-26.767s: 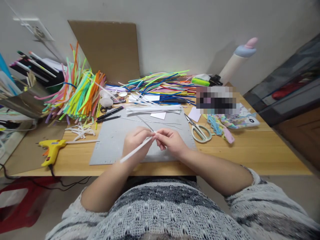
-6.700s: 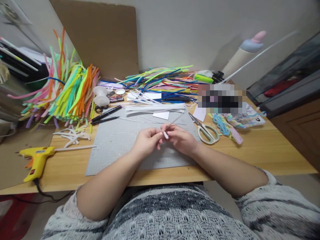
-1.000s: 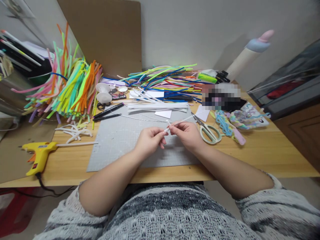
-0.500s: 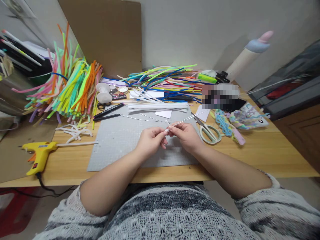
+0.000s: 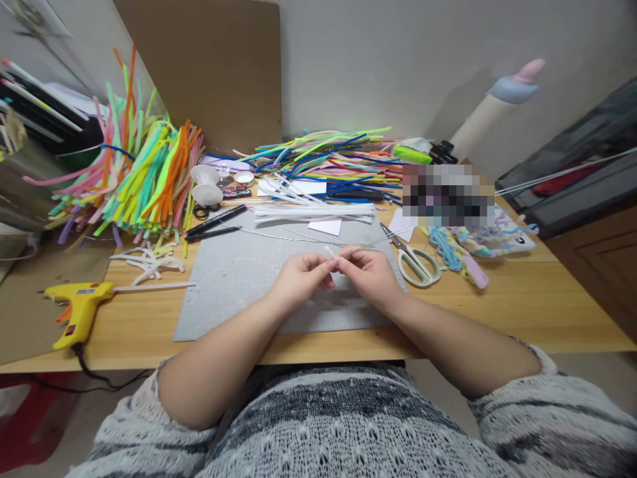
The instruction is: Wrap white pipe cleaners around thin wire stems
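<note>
Above the grey cutting mat [image 5: 239, 292], my left hand [image 5: 301, 277] and my right hand [image 5: 372, 273] meet fingertip to fingertip. Both are closed in a pinch on a short piece of white pipe cleaner [image 5: 329, 251], whose end sticks up between them. Thin wires [image 5: 371, 245] run from the pinch out past my right fingers toward the far right. Exactly how wire and pipe cleaner join is hidden by my fingers. More white pipe cleaners [image 5: 313, 212] lie in a bundle just beyond my hands.
Scissors [image 5: 419, 265] lie right of the mat, near a braided colourful piece [image 5: 448, 247]. A yellow glue gun [image 5: 82, 305] and white offcuts [image 5: 152, 262] are at the left. Behind stand colourful pipe cleaners [image 5: 159, 172]; black pens [image 5: 216, 224] rest on the mat's far left corner.
The fingertips have closed together more, covering the white piece seen between them. The long wires have swung a little lower at the right. The table items stay put.
</note>
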